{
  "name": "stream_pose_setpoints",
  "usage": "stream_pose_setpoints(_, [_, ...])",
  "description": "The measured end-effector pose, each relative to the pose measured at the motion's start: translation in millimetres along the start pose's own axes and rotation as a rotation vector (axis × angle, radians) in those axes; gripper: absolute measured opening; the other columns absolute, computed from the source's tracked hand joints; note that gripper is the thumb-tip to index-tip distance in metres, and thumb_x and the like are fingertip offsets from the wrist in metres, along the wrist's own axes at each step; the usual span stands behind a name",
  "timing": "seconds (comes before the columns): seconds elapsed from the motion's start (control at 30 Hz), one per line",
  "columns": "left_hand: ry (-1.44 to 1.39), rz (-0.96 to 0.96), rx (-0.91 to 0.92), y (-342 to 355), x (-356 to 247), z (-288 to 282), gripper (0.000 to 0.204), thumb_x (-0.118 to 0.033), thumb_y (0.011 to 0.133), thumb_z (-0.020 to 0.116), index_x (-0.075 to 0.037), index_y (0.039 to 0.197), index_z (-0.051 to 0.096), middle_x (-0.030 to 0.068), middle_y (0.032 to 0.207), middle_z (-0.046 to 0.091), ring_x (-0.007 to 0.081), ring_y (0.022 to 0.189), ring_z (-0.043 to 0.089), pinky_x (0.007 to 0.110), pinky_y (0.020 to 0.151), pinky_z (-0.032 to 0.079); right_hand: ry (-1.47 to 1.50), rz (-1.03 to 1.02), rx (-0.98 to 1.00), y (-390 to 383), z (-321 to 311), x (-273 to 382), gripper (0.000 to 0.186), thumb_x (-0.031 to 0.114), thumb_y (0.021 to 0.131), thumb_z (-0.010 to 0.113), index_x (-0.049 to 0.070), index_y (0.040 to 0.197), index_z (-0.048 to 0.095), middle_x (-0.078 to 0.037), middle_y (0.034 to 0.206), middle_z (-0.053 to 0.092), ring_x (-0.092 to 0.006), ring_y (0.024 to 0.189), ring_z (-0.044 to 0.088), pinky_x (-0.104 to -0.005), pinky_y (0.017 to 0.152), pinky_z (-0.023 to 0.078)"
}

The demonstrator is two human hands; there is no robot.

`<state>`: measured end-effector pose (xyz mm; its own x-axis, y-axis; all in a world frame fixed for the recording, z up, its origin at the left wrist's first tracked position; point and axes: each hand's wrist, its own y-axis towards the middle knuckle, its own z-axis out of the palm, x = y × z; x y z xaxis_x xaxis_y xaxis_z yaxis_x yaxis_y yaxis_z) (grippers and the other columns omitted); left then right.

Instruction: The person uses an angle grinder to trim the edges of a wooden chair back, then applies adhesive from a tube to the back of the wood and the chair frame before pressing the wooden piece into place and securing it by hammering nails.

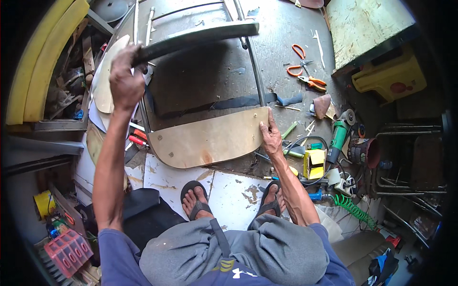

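Note:
My left hand (pixel 127 78) is closed round one end of a dark, slightly curved bar (pixel 200 40), raised over the work surface. Its other end points right; I cannot make out its material. My right hand (pixel 272 136) grips the right end of a thin plywood panel (pixel 214 136) with rounded near corners, thumb on its face and the other fingers partly hidden. The panel lies across a metal tube frame (pixel 256 71), whose two long legs run away from me. Beyond the panel, a dark strap (pixel 224 102) stretches across the surface.
On the right are orange-handled scissors (pixel 300 62), orange pliers (pixel 312 82), a green angle grinder (pixel 338 136), a yellow box (pixel 314 164) and a coiled green hose (pixel 353 209). Red-handled tools (pixel 137 138) lie left of the panel. Yellow foam pieces (pixel 40 66) stand at the far left.

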<state>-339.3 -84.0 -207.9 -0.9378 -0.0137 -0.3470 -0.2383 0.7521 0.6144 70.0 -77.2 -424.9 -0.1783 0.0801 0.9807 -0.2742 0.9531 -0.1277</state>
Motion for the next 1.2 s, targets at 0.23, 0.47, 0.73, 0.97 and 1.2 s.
stream_pose_setpoints(0.23, [0.134, -0.05, 0.097, -74.7, -0.7, 37.2, 0.043, 0.002, 0.079, 0.063, -0.01, 0.12, 0.063, 0.0084, 0.12, 0.065, 0.0284, 0.122, 0.055, 0.045, 0.117, 0.028, -0.102, -0.028, 0.03, 2.2, -1.1, 8.0, 0.063, 0.023, 0.1, 0.057, 0.019, 0.157, 0.03, -0.02, 0.128, 0.06, -0.0229, 0.115, 0.059, -0.0352, 0.098, 0.047])
stream_pose_setpoints(0.47, [0.221, -0.103, 0.2, -105.8, -1.4, 58.1, 0.045, 0.007, 0.076, 0.057, -0.007, 0.119, 0.061, 0.0111, 0.118, 0.064, 0.0299, 0.122, 0.055, 0.048, 0.116, 0.029, -0.278, 0.09, 0.084, -2.8, -4.8, 20.8, 0.066, 0.022, 0.1, 0.058, 0.014, 0.158, 0.026, -0.019, 0.138, 0.055, -0.0215, 0.122, 0.056, -0.0323, 0.102, 0.044])
stream_pose_setpoints(0.73, [-0.005, 0.055, 0.266, -180.5, -68.2, 110.9, 0.049, 0.0, 0.083, 0.062, -0.005, 0.131, 0.054, 0.0173, 0.136, 0.05, 0.0378, 0.135, 0.041, 0.05, 0.116, 0.031, -0.405, 0.038, 0.047, -13.5, -0.6, 23.1, 0.067, 0.021, 0.098, 0.06, 0.02, 0.157, 0.029, -0.019, 0.103, 0.062, -0.0289, 0.092, 0.063, -0.0378, 0.086, 0.05])
stream_pose_setpoints(0.97, [-0.33, -0.136, 0.639, -223.4, -138.6, 163.1, 0.055, -0.022, 0.091, 0.06, -0.001, 0.14, 0.045, 0.0205, 0.139, 0.047, 0.0376, 0.133, 0.043, 0.051, 0.115, 0.03, -0.373, 0.072, 0.075, -15.7, -2.9, 22.7, 0.069, 0.018, 0.097, 0.061, 0.014, 0.157, 0.028, -0.019, 0.104, 0.061, -0.0278, 0.093, 0.062, -0.038, 0.085, 0.05])
stream_pose_setpoints(1.2, [-0.271, -0.158, 0.72, -231.5, -143.4, 169.9, 0.064, -0.026, 0.09, 0.057, -0.003, 0.146, 0.036, 0.0183, 0.136, 0.043, 0.0374, 0.126, 0.041, 0.052, 0.114, 0.028, -0.526, 0.061, 0.107, -15.7, -1.6, 35.3, 0.069, 0.015, 0.095, 0.062, 0.009, 0.155, 0.03, -0.019, 0.097, 0.059, -0.0304, 0.082, 0.059, -0.0391, 0.079, 0.05])
